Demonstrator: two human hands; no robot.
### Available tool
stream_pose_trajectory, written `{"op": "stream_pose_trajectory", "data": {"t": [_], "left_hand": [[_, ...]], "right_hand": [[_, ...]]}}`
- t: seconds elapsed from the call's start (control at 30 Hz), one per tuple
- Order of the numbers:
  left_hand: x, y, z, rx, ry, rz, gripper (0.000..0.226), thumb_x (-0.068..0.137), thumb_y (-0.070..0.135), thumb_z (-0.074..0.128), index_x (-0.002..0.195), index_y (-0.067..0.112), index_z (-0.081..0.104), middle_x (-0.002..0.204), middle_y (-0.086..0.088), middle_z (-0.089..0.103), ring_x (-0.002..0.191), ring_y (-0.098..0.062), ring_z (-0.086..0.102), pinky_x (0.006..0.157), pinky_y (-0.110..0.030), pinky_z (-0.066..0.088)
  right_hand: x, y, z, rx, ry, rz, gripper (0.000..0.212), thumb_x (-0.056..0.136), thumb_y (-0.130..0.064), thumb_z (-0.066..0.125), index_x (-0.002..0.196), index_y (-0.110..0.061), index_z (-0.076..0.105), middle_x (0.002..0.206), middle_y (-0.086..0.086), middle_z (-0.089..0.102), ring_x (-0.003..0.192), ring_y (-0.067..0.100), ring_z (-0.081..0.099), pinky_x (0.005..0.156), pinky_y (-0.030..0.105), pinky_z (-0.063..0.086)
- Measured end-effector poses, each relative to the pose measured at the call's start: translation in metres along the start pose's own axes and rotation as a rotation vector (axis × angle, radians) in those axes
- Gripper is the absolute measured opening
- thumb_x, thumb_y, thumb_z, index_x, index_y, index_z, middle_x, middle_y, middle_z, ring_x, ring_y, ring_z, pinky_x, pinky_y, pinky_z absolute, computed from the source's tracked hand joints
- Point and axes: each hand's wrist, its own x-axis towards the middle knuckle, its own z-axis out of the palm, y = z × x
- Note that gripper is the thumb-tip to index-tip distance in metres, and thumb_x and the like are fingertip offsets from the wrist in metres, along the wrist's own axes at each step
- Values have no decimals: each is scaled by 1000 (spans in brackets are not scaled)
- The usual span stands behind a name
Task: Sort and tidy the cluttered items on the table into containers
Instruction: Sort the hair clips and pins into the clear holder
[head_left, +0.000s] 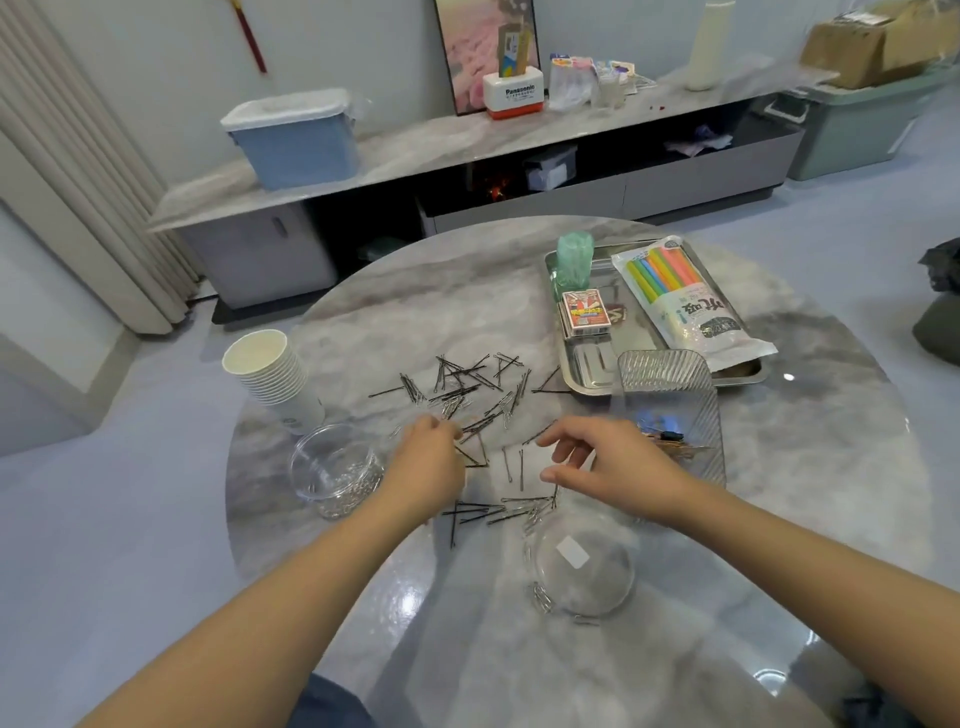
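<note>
Several black hairpins and silver paper clips (467, 395) lie scattered on the round marble table (395, 312). My left hand (426, 457) hovers low over the pile with its fingers curled; whether it pinches a pin is hidden. My right hand (602, 462) is open above loose pins, with its fingers spread. A clear glass bowl (332, 467) holding paper clips stands left of my left hand. Near the front sits a second clear bowl (584, 566) with clips at its edge. A ribbed clear tray (675, 395) to the right of my right hand holds blue clips and thin brownish pieces.
A stack of paper cups (275, 379) stands at the table's left. At the back right, a steel tray (597, 369) carries a pack of coloured straws (680, 296), a card box (584, 312) and a green plastic roll (574, 260). A low cabinet (467, 156) runs behind.
</note>
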Motion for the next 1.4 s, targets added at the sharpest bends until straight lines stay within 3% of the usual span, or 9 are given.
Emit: {"op": "stream_pose_trajectory", "data": {"t": [0.23, 0.53, 0.7, 0.83, 1.0, 1.07, 1.2, 1.33, 1.4], "left_hand": [[16, -21, 10, 295, -128, -85, 35, 91, 4, 42, 126, -1, 38, 127, -21, 41, 119, -34, 39, 94, -36, 39], [26, -25, 12, 315, -55, -43, 31, 87, 4, 49, 117, 7, 55, 115, -13, 53, 106, -30, 51, 85, -37, 50], [24, -19, 3, 81, -5, -72, 30, 84, -4, 47, 102, 7, 68, 102, -10, 65, 92, -27, 60, 76, -34, 52], [10, 17, -17, -348, 95, 37, 20, 86, 1, 57, 91, 17, 68, 76, 7, 62, 66, -6, 56, 57, -12, 44], [-14, 70, -26, -732, -71, 181, 27, 81, -8, 63, 93, 16, 56, 83, -12, 69, 71, -23, 67, 76, -42, 57], [-19, 82, -23, -735, -114, 231, 31, 80, -6, 66, 90, 21, 55, 77, -5, 69, 66, -18, 67, 77, -40, 57], [-22, 92, -13, -738, -61, 287, 31, 80, 4, 71, 90, 28, 54, 84, -1, 70, 70, -13, 66, 73, -32, 57], [-15, 85, -6, -643, -11, 308, 28, 82, 18, 72, 104, 26, 57, 99, 5, 65, 82, -6, 62, 73, -11, 49], [-12, 80, -1, -616, -35, 278, 24, 85, 19, 69, 104, 26, 58, 99, 5, 63, 78, -4, 58, 70, -10, 46]], "right_hand": [[3, 6, 9, 15, -8, 38, 30, 82, -36, 69, 110, -30, 60, 91, -12, 60, 80, 5, 61, 77, 26, 52], [2, 8, 5, 9, -13, 40, 21, 85, -31, 65, 106, -28, 61, 85, -17, 59, 77, 6, 60, 73, 23, 50], [-1, 6, 2, -7, 0, 46, 23, 88, -26, 62, 110, -27, 60, 88, -16, 59, 74, 5, 59, 69, 19, 46], [-3, 8, -6, 25, 90, 70, 27, 88, -25, 63, 115, -27, 58, 91, -13, 60, 71, 3, 58, 69, 19, 47], [-6, 11, -20, 142, 157, 124, 37, 88, -23, 64, 123, -27, 54, 95, -11, 62, 62, 2, 63, 63, 21, 50], [-9, 10, -25, 268, 169, 150, 27, 87, -20, 65, 113, -21, 61, 86, -7, 67, 62, 5, 66, 55, 20, 50], [-17, 5, -43, 396, 171, 210, 4, 84, -14, 67, 87, -14, 66, 69, 5, 67, 56, 11, 65, 55, 31, 50], [-20, 17, -68, 81, 356, 218, 4, 86, -15, 63, 85, -18, 64, 67, -3, 62, 60, 8, 56, 54, 18, 41], [-21, 26, -73, -31, 351, 235, 7, 87, -14, 61, 85, -20, 63, 66, -9, 56, 61, 4, 50, 54, 19, 36]]}}
